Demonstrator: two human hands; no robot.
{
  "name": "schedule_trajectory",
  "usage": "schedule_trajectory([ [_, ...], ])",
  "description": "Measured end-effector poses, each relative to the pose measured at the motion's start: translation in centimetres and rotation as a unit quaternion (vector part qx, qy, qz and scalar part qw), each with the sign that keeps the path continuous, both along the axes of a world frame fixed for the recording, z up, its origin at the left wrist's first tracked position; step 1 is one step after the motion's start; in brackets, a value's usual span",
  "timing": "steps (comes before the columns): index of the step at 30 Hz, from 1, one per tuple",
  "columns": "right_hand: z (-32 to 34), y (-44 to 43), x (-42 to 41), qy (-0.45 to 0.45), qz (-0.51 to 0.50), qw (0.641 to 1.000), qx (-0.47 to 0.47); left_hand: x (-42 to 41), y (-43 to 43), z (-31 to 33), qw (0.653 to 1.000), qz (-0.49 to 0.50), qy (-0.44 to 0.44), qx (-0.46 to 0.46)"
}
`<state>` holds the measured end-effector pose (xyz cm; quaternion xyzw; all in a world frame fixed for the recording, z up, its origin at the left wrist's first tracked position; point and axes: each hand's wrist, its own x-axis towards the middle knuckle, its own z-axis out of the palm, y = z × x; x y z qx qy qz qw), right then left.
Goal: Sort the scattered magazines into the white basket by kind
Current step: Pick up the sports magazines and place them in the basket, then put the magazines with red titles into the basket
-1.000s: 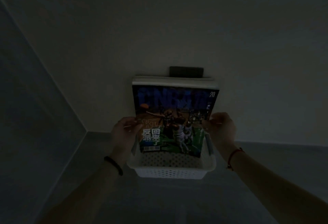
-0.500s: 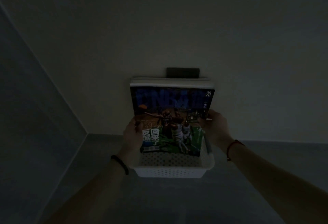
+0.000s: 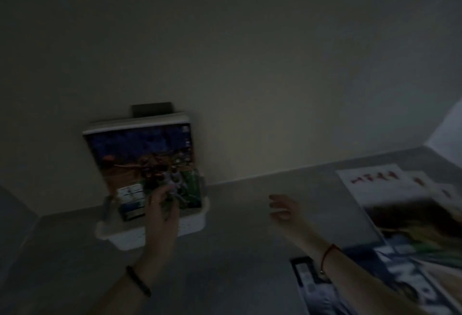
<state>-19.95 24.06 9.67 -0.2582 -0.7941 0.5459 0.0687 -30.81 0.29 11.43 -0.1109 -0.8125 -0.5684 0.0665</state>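
- Basket (image 3: 125,241): white, perforated, on the counter (image 3: 237,264) against the wall (image 3: 250,64), left of centre.
- Magazine (image 3: 142,154): sports cover, standing upright in the basket, long axis vertical, leaning back on other pale copies behind it.
- Left hand (image 3: 161,212): in front of the magazine's lower edge, fingers over the cover. Blur hides whether it pinches the cover or only rests on it.
- Right hand (image 3: 283,208): off the counter, well apart from the basket, fingers spread and loose, holding nothing, pointing away to the right.
- White magazine (image 3: 380,184): flat on the counter at far right, red lettering, a second pale copy fanned beneath it.
- Dark magazine (image 3: 412,217): overlaps the white one's near edge.
- Blue magazine (image 3: 412,277): nearest the viewer, large white letters, long axis slanting to the lower right.
- Key relation: all loose copies lie to the right of the right hand, which is much nearer them than the left; judged the hand for the next pickup.
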Motion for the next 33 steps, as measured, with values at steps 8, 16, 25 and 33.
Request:
schedule_trajectory([
  [8,0.2,14.2,12.0,-0.028,-0.104,0.993,0.042,8.2,16.9,-1.6,0.984,-0.161,-0.069,-0.017],
  [16,-2.0,27.0,19.9,-0.116,-0.147,0.981,0.043,15.2,32.3,-5.1,0.936,-0.247,-0.249,-0.008],
  [25,-6.5,33.3,22.5,-0.332,0.093,0.895,0.283,17.6,41.0,-9.3,0.844,-0.208,-0.490,0.073],
  [33,-7.6,33.6,23.0,-0.329,0.109,0.889,0.298,18.0,43.1,-9.0,0.836,-0.273,-0.471,0.073],
])
